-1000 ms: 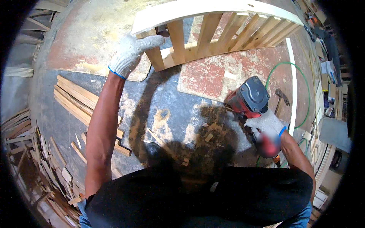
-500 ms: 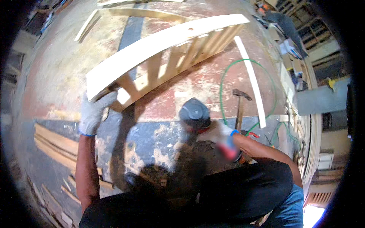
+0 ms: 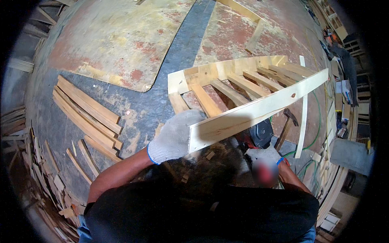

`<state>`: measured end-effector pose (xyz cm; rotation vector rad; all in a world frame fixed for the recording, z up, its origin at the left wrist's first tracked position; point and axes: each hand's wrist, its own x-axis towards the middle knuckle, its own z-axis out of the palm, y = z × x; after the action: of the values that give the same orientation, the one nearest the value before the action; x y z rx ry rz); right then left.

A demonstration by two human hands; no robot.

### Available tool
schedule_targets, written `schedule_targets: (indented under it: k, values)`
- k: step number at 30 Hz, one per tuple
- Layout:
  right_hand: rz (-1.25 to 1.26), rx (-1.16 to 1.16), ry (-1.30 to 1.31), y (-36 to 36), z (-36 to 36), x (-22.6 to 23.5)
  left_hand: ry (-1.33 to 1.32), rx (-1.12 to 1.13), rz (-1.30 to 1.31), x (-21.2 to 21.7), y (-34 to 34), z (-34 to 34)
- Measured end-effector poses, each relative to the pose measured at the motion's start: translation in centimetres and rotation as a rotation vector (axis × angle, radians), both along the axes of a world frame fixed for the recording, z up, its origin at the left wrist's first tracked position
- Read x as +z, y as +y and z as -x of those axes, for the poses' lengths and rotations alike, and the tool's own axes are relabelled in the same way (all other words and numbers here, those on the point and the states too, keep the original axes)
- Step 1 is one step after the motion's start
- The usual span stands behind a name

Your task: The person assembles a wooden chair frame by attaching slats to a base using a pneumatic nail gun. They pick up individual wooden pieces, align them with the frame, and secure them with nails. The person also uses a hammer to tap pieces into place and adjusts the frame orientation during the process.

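My left hand (image 3: 172, 135), in a pale knit glove with a blue cuff, grips the near left end of a slatted wooden frame (image 3: 247, 119). Its fingertips are hidden behind the board. The frame tilts, with its pale near board raised and several slats running across to the far board. My gloved right hand (image 3: 265, 154) is closed round a nail gun (image 3: 261, 133) with a rounded black head and red parts. That nail gun is just below the near board, which partly covers it; whether they touch I cannot tell.
Right of the nail gun, a claw hammer (image 3: 287, 126) lies by a pale wood strip (image 3: 303, 117) and a green hose (image 3: 317, 125). Several planks (image 3: 87, 117) lie on the floor at left, with scrap wood (image 3: 44, 170) beyond. Another wooden frame piece (image 3: 254, 34) lies at the far side.
The frame has turned over from standing on edge, so its slats now face up. My left hand has come inward with its end. The nail gun is now under the near board. The view has shifted.
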<state>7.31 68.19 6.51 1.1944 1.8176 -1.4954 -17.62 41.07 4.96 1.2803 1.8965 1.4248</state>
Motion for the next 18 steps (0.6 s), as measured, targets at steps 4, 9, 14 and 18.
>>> schedule_targets:
  k: [4, 9, 14, 18]
  values:
    - [-0.061, 0.133, 0.056, 0.0, 1.0, 0.8, -0.024, 0.037, 0.17, 5.2, 1.2, 1.1]
    - [-0.11, 0.289, 0.183, 0.0, 2.3, 2.9, -0.027, 0.139, 0.178, 9.9, 5.1, 4.5]
    - [-0.047, 0.261, 0.332, 1.0, 2.0, -0.4, -0.237, 0.107, 0.1, 5.7, 9.7, 7.8]
    - [-0.021, 0.231, 0.142, -0.1, 4.7, 5.1, -0.284, 0.046, 0.166, 6.0, 11.1, 9.0]
